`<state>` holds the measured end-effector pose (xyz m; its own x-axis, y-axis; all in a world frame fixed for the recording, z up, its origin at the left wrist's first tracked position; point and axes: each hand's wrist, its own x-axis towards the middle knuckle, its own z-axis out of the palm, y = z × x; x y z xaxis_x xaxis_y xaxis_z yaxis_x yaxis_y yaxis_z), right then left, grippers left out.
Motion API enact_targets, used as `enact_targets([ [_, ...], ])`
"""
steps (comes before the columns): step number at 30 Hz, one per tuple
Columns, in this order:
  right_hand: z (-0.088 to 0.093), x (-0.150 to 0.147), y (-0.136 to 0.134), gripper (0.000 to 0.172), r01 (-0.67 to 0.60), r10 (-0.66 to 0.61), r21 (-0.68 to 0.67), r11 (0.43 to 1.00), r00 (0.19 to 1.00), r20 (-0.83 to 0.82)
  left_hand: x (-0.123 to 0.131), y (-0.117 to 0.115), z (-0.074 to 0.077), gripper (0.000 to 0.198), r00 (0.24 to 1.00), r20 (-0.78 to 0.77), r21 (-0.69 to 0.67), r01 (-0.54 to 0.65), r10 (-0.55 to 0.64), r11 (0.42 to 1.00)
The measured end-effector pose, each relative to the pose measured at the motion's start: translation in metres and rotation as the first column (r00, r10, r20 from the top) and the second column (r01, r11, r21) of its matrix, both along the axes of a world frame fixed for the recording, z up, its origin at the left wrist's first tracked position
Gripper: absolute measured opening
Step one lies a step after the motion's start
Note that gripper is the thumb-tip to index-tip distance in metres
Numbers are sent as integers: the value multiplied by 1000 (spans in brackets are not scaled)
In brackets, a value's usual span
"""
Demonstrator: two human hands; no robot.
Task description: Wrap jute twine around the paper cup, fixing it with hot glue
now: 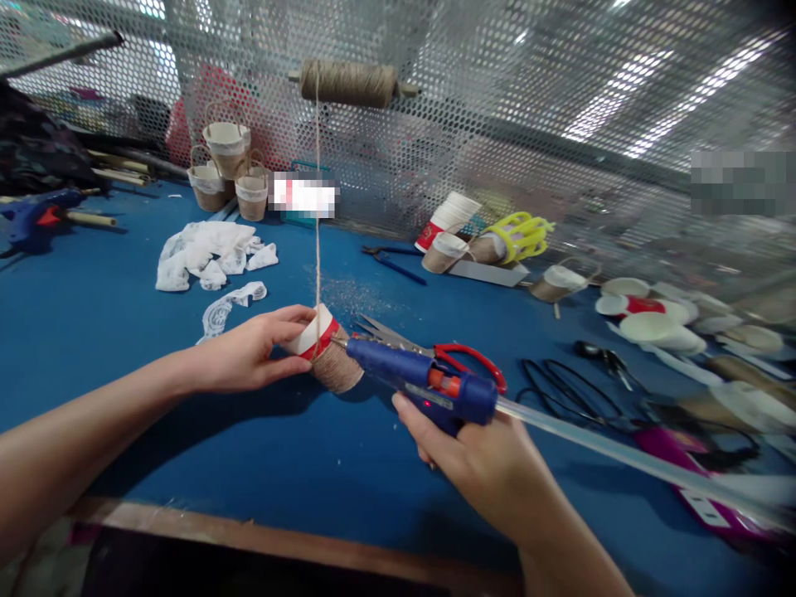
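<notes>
My left hand (261, 348) grips a paper cup (337, 365) by its white and red end, holding it tilted over the table. Brown twine wraps the cup's lower part. From there a strand of twine (318, 249) runs straight up to a twine spool (348, 84) on a stick at the mesh. My right hand (478, 456) is closed round a blue hot glue gun (423, 377), whose nozzle points at the cup's side, by the edge of the wound twine. A long clear glue stick (597, 448) sticks out of the gun's back.
Behind the gun lie red-handled scissors (469, 365). White lace (205, 253) is heaped at the left, near finished twine baskets (227, 149). Blue pliers (395, 261), stacked paper cups (451, 217), black cable (560, 394) and loose cups (659, 332) are farther right. Another glue gun (43, 217) rests far left.
</notes>
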<state>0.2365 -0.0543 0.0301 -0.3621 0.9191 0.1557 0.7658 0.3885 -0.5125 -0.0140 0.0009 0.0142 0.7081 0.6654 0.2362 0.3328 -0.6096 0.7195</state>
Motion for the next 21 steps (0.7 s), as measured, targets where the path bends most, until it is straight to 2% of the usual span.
enact_targets([
  [5,3,-5,5,29,124,-144,-155,980,982,-125,-2,1,0,17,999,-37,26,23,-22,999],
  [9,7,-9,10,28,152,-203,-257,954,961,-188,-2,1,0,15,998,-62,15,7,-6,1000],
  [21,8,-9,19,29,90,-181,-341,936,953,-245,-3,1,0,16,996,-88,19,-7,9,1000],
])
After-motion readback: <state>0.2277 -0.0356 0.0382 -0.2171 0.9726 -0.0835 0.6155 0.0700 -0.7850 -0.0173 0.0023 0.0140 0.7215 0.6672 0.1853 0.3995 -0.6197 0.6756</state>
